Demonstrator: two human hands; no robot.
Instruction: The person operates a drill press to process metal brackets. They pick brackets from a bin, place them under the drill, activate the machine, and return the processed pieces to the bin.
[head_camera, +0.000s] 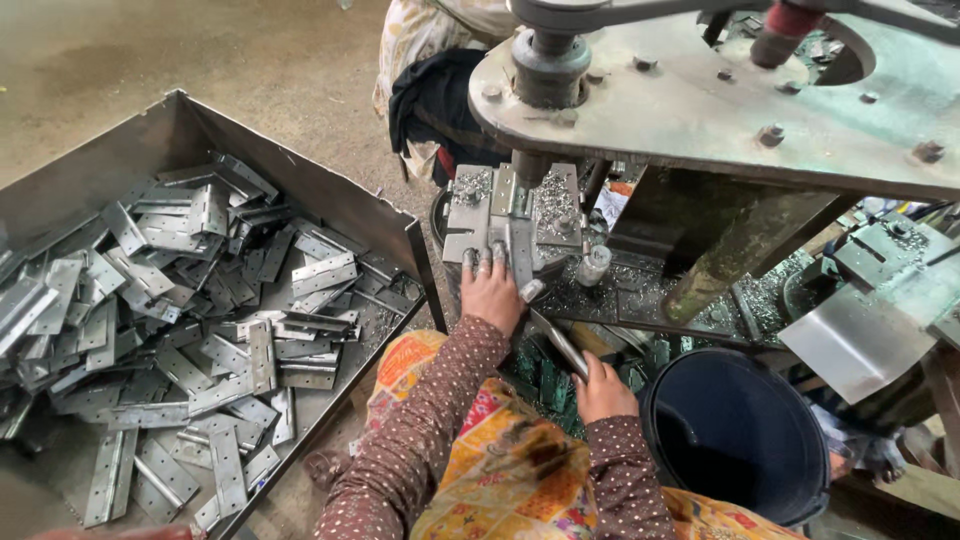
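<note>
Left hand presses flat, fingers spread, on a metal hinge plate under the drill spindle; right hand grips a lever. I'd worry those fingertips sit close to the bit, and the shavings could cut.

No clear packages, labels, signs or screens anywhere, seemingly.

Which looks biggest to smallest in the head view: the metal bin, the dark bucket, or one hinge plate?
1. Metal bin
2. Dark bucket
3. Hinge plate
The bucket sits nearer the camera, yet the bin looks larger.
</note>
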